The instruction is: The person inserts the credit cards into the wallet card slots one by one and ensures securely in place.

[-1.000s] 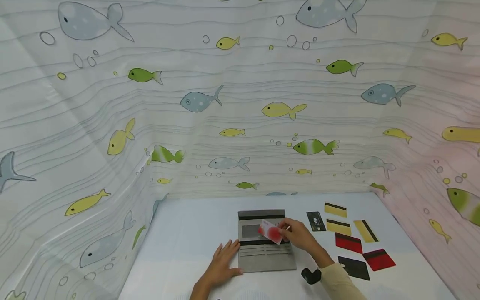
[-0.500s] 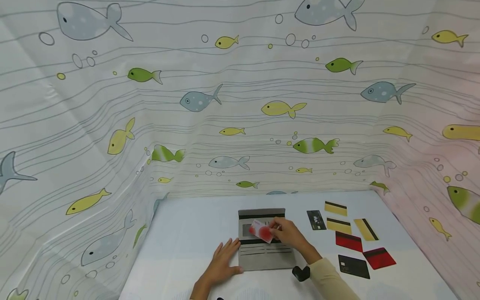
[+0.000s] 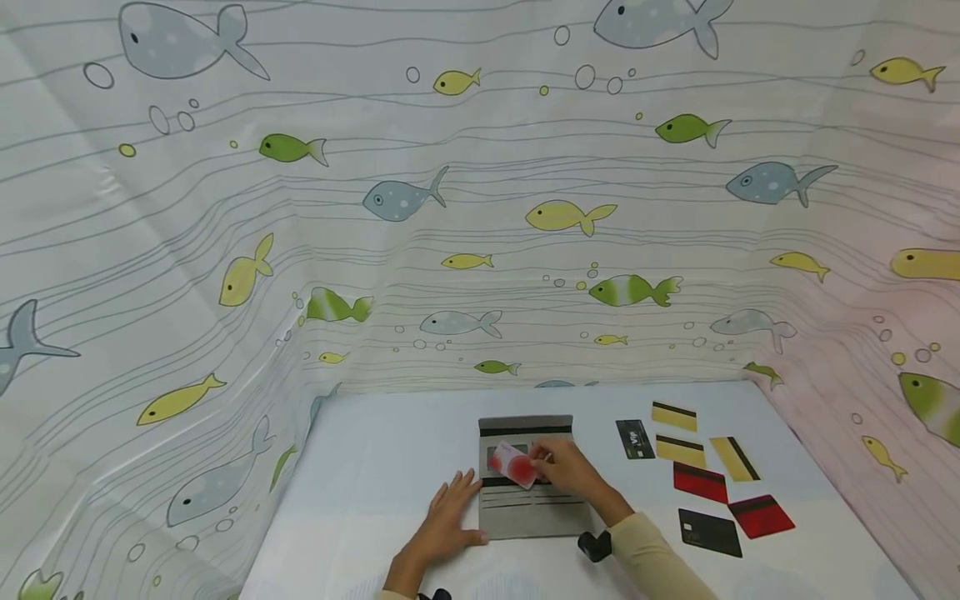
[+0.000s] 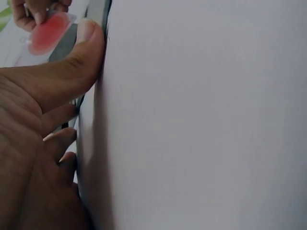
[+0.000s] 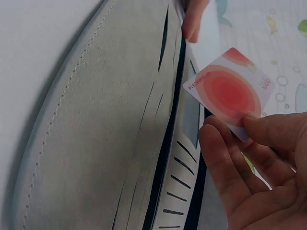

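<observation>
Pinching a red-and-white card (image 3: 513, 466), unslotted, over the wallet (image 3: 525, 522), the right hand (image 3: 567, 471) hovers; the outspread left hand (image 3: 448, 521) touches the wallet's edge; seven loose cards (image 3: 680, 451) lie lower right.

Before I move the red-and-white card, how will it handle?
Probably fairly stiff: the red-and-white card looks flat, with no visible sag. Likely light, given how thin it appears. It may pivot if its free end gets pushed, since the right hand pinches it only near one edge.

Soft, even light, dimmer in wrist views
</observation>
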